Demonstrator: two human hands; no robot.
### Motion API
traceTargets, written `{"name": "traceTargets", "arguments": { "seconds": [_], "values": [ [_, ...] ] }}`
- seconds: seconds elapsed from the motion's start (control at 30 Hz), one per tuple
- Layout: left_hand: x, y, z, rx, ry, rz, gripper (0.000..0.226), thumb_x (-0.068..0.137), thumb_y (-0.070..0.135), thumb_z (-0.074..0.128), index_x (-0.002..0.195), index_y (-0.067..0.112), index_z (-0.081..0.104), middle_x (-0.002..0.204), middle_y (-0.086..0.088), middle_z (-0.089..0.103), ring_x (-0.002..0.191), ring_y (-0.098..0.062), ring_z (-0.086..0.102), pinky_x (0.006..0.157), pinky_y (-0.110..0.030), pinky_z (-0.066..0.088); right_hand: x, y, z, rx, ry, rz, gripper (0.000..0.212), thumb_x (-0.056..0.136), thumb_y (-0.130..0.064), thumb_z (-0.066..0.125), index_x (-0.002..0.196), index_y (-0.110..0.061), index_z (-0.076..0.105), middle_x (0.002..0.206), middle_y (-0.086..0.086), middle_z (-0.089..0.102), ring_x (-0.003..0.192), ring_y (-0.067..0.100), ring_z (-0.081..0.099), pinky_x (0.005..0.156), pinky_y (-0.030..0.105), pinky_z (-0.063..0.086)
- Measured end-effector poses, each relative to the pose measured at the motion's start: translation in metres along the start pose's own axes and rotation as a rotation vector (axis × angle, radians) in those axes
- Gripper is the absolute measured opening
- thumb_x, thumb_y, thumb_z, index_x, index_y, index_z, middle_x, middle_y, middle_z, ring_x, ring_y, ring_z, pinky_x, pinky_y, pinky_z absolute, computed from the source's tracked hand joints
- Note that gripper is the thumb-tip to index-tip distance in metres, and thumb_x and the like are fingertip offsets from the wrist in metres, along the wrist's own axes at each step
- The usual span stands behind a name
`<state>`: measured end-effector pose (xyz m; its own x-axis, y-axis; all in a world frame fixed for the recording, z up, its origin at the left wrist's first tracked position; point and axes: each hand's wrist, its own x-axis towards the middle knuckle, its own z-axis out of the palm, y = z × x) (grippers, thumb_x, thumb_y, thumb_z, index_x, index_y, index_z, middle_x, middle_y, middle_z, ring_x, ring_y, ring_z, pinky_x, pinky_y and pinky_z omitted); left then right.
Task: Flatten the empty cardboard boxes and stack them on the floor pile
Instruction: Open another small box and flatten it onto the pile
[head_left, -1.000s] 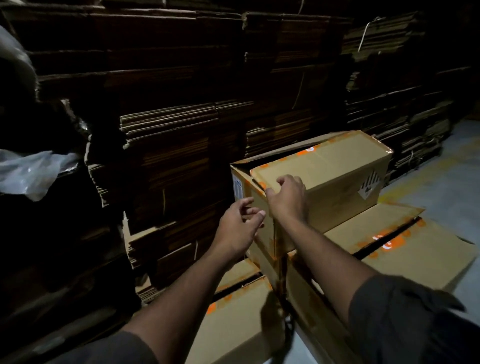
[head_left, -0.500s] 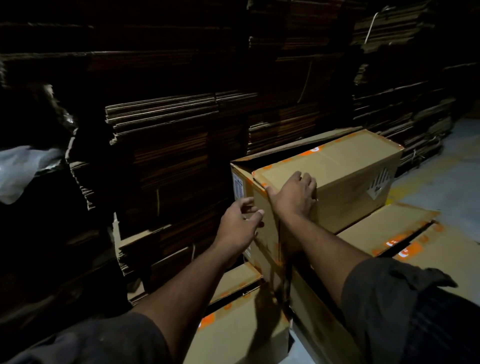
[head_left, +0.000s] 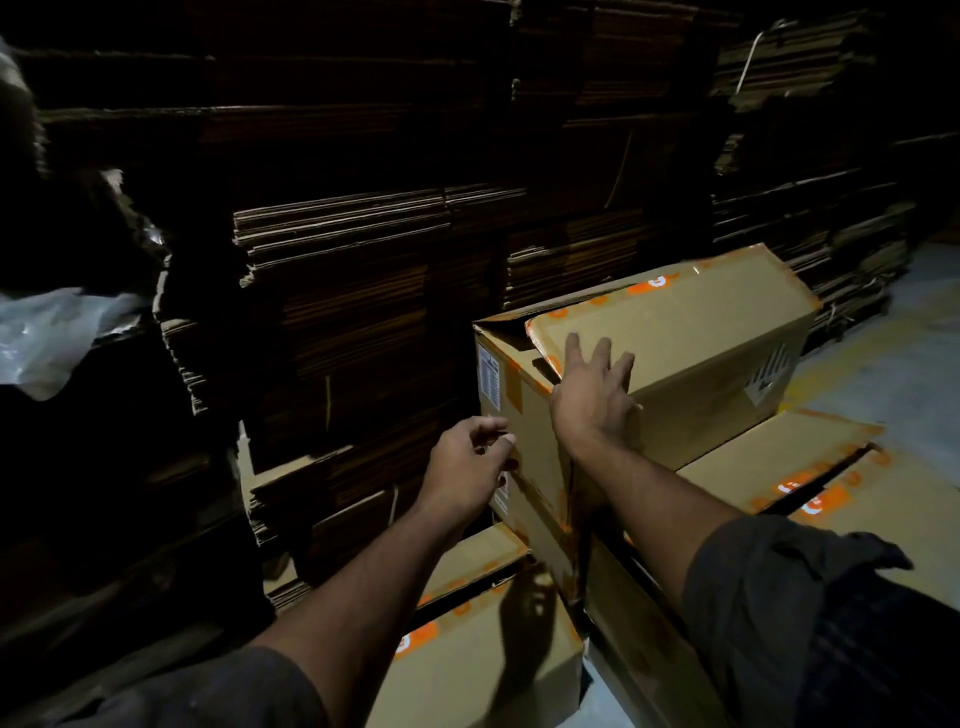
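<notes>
head view: tall dark stacks of flattened cardboard (head_left: 363, 249) wall off the far side and left, their corrugated edges in ragged layers, with a crumpled sheet of clear plastic (head_left: 47, 332) caught among them at the left. bare grey floor (head_left: 883, 364) shows at the right. the upper box (head_left: 675, 358), still in its box form, sits tilted on top of two lower boxes (head_left: 483, 639) whose flaps carry orange tape, and a white label is on its near end. the right hand (head_left: 592, 395) lies on the box's top flap with fingers spread straight, released and pressing flat. half a second ago those fingers were curled over the flap's edge. the left hand (head_left: 467, 467) hovers just beside the box's near end, fingers loosely curled and holding nothing, much as before. the box is plain tan board, smooth-faced, with a dented top flap and a printed handling mark on its side.
</notes>
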<state>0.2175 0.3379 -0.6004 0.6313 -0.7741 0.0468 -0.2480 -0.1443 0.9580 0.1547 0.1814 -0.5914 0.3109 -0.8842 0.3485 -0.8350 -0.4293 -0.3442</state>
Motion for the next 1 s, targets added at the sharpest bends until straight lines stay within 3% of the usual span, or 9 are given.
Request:
{"name": "traceTargets", "arguments": {
  "seconds": [0.27, 0.43, 0.53, 0.6, 0.67, 0.73, 0.9, 1.0],
  "values": [
    [-0.007, 0.003, -0.007, -0.077, 0.084, -0.068, 0.045, 0.099, 0.025, 0.061, 0.142, 0.019, 0.049, 0.131, -0.003, 0.063, 0.111, -0.018, 0.065, 0.097, -0.047, 0.055, -0.026, 0.018, -0.049, 0.059, 0.153, -0.117, 0.077, 0.094, -0.002, 0.057, 0.158, -0.029, 0.023, 0.162, 0.004, 0.028, 0.146, 0.035, 0.027, 0.094, 0.064, 0.048],
    [-0.023, -0.009, -0.017, -0.261, 0.254, -0.241, 0.076, 0.096, 0.039, 0.065, 0.158, 0.021, 0.025, 0.158, -0.008, 0.038, 0.138, -0.028, 0.046, 0.105, -0.044, 0.045, -0.057, 0.029, -0.088, 0.150, 0.281, -0.202, 0.075, 0.095, -0.005, 0.059, 0.157, -0.031, 0.025, 0.160, 0.000, 0.034, 0.145, 0.030, 0.033, 0.097, 0.057, 0.048],
    [-0.032, -0.010, -0.025, -0.387, 0.277, -0.301, 0.086, 0.092, 0.057, 0.061, 0.160, 0.027, 0.017, 0.161, -0.009, 0.033, 0.141, -0.032, 0.042, 0.102, -0.046, 0.041, -0.086, 0.037, -0.099, 0.206, 0.310, -0.270, 0.073, 0.094, -0.007, 0.060, 0.156, -0.031, 0.030, 0.158, -0.003, 0.039, 0.144, 0.026, 0.037, 0.102, 0.055, 0.048],
    [-0.033, -0.007, -0.032, -0.539, 0.223, -0.345, 0.101, 0.079, 0.076, 0.063, 0.159, 0.030, 0.022, 0.155, -0.010, 0.040, 0.135, -0.039, 0.047, 0.102, -0.053, 0.044, -0.118, 0.042, -0.101, 0.265, 0.293, -0.327, 0.072, 0.091, -0.005, 0.061, 0.154, -0.030, 0.035, 0.156, -0.007, 0.041, 0.145, 0.022, 0.037, 0.106, 0.056, 0.045],
    [-0.033, -0.016, -0.038, -0.654, 0.104, -0.374, 0.118, 0.057, 0.088, 0.070, 0.151, 0.022, 0.041, 0.139, -0.016, 0.059, 0.120, -0.043, 0.062, 0.098, -0.063, 0.049, -0.155, 0.044, -0.099, 0.299, 0.243, -0.382, 0.070, 0.089, -0.005, 0.062, 0.150, -0.031, 0.041, 0.154, -0.010, 0.043, 0.145, 0.017, 0.036, 0.109, 0.055, 0.042],
    [-0.037, -0.035, -0.048, -0.643, 0.114, -0.383, 0.114, 0.048, 0.090, 0.074, 0.134, 0.017, 0.059, 0.118, -0.019, 0.072, 0.105, -0.042, 0.070, 0.093, -0.064, 0.052, -0.189, 0.045, -0.097, 0.332, 0.210, -0.402, 0.068, 0.087, -0.003, 0.065, 0.146, -0.031, 0.047, 0.151, -0.013, 0.046, 0.144, 0.013, 0.038, 0.109, 0.054, 0.043],
    [-0.085, -0.036, -0.078, -0.585, 0.151, -0.382, 0.090, 0.055, 0.075, 0.079, 0.121, 0.016, 0.070, 0.113, -0.018, 0.074, 0.102, -0.037, 0.071, 0.098, -0.056, 0.051, -0.243, 0.047, -0.113, 0.477, 0.252, -0.382, 0.068, 0.083, 0.003, 0.069, 0.141, -0.028, 0.054, 0.145, -0.013, 0.052, 0.140, 0.009, 0.043, 0.107, 0.052, 0.047],
    [-0.121, -0.033, -0.095, -0.567, 0.265, -0.359, 0.079, 0.066, 0.063, 0.074, 0.126, 0.012, 0.064, 0.106, -0.014, 0.075, 0.082, -0.028, 0.073, 0.077, -0.043, 0.059, -0.269, 0.034, -0.132, 0.542, 0.288, -0.404, 0.067, 0.081, 0.006, 0.070, 0.139, -0.026, 0.057, 0.143, -0.013, 0.052, 0.140, 0.008, 0.042, 0.109, 0.056, 0.043]
  ]
}}
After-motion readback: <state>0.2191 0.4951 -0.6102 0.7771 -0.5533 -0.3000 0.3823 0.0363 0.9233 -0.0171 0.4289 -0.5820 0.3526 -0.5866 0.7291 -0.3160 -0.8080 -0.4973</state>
